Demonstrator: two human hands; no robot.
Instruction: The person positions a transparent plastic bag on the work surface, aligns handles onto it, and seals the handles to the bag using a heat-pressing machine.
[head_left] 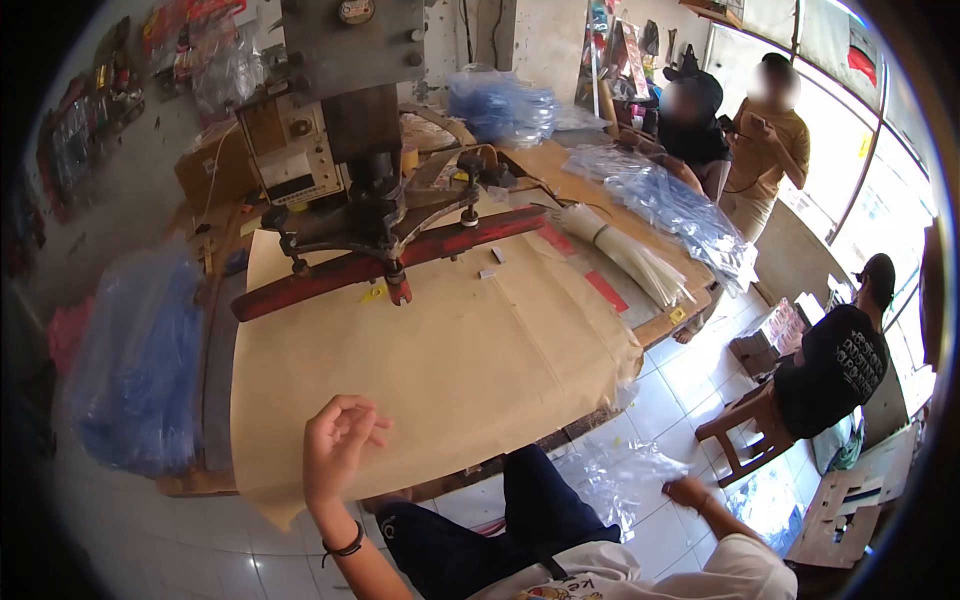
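Note:
My left hand point(345, 440) is raised over the near edge of the brown paper sheet point(430, 370). Its fingers are loosely bent and apart, with nothing in them. Down at my right side, my right hand point(690, 492) has its fingers closed at the edge of some clear plastic point(620, 475); the exact grip is small and partly hidden. Across the back of the paper runs the long red bar point(400, 262) of a press point(375, 170). Two small grey pieces point(492, 262) lie on the paper close to the bar.
Bundled blue plastic point(135, 360) stands left of the table. Clear plastic stacks point(660, 200) and a bundle of white strips point(630, 255) lie on the right. Two people stand at the back right; another person point(835, 360) sits on a wooden stool point(745, 430).

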